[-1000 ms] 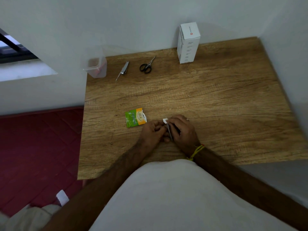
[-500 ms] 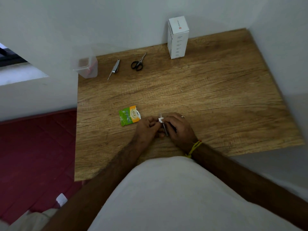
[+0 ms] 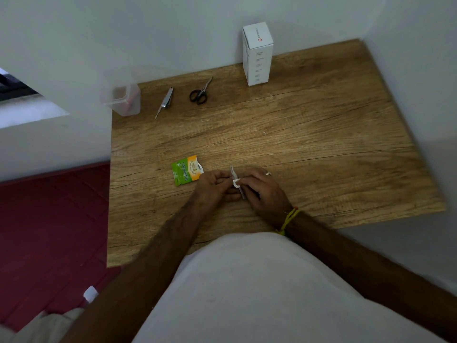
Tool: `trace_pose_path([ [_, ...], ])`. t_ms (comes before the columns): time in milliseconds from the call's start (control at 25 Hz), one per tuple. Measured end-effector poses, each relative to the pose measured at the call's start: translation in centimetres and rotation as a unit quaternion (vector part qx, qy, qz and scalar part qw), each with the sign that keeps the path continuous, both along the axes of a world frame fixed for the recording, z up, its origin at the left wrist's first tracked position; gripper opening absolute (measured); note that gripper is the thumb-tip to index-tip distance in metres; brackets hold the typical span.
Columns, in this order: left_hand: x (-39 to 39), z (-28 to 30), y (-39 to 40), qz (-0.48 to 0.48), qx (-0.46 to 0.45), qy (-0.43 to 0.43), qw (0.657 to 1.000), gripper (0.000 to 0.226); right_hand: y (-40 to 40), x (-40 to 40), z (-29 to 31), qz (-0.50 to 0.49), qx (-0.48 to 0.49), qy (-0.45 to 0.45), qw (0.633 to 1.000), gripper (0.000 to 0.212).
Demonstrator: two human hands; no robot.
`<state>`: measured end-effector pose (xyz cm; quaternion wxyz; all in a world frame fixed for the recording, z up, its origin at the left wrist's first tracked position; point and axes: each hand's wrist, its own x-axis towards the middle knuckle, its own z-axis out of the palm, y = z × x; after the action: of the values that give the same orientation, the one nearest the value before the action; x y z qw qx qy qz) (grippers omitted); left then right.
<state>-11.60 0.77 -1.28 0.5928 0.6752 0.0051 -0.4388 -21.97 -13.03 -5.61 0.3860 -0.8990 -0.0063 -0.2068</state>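
Observation:
Both my hands meet over the near middle of the wooden table [image 3: 309, 134]. My right hand [image 3: 265, 191] grips a thin grey metal tool [image 3: 241, 191] that sticks out between the two hands. A small white scrap of paper [image 3: 235, 181] sits at the tool, and my left hand [image 3: 214, 185] pinches it with curled fingers. Just left of my left hand lies a torn green and orange sachet [image 3: 186, 170], flat on the table. What the tool is exactly I cannot tell.
At the table's back edge stand a clear plastic container [image 3: 123, 100] at the left corner, a metal nail clipper [image 3: 165, 101], small black-handled scissors [image 3: 199, 92] and an upright white box [image 3: 257, 54]. Walls close the back and right; a red floor [image 3: 49, 231] lies left.
My hands stay together at the same spot; the white scrap has shifted slightly along the tool. The view has moved a little with my head.

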Motion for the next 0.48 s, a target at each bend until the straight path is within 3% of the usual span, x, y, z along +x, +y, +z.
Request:
trace_pose_path([
  [480,-0.4,0.5,-0.6,0.036,0.036,-0.01,0.999,0.019,-0.5,-1.5,0.2,0.049,-0.025,-0.005,0.998,0.018],
])
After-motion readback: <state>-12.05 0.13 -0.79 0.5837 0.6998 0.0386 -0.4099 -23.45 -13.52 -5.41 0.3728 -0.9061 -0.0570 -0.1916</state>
